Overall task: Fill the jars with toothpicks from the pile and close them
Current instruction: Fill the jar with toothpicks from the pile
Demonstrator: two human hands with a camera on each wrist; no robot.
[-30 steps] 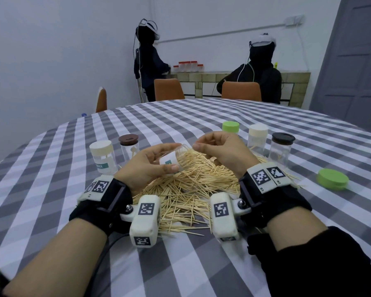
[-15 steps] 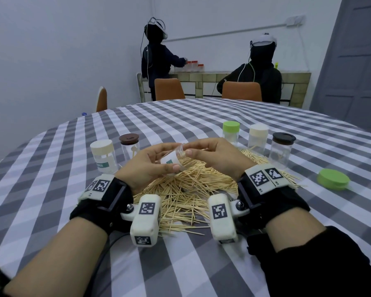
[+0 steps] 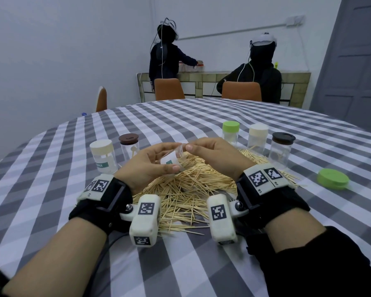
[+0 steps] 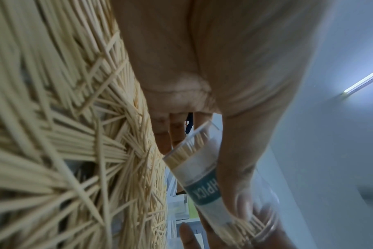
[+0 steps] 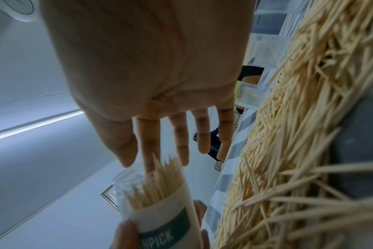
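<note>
My left hand (image 3: 150, 165) grips a clear jar (image 3: 171, 159) with a white and green label, tilted with its mouth to the right, above the toothpick pile (image 3: 191, 189). The jar (image 5: 160, 198) is part full, and toothpick tips stick out of its mouth. My right hand (image 3: 204, 147) is at the jar's mouth with straight fingers (image 5: 151, 144), the index finger against the protruding tips. In the left wrist view the jar (image 4: 202, 171) lies across my fingers beside the pile (image 4: 64, 134). A loose green lid (image 3: 332, 179) lies on the table at the right.
Closed jars stand around the pile: cream-lidded (image 3: 102, 156) and brown-lidded (image 3: 129, 144) on the left; green-lidded (image 3: 230, 132), cream-lidded (image 3: 257, 138) and dark-lidded (image 3: 282, 148) on the right. The checked tablecloth (image 3: 180, 121) stretches beyond. Two people and orange chairs are at the far side.
My right hand has moved left from over the pile to the jar's mouth. The left hand keeps hold of the tilted jar. The standing person at the back has stepped right.
</note>
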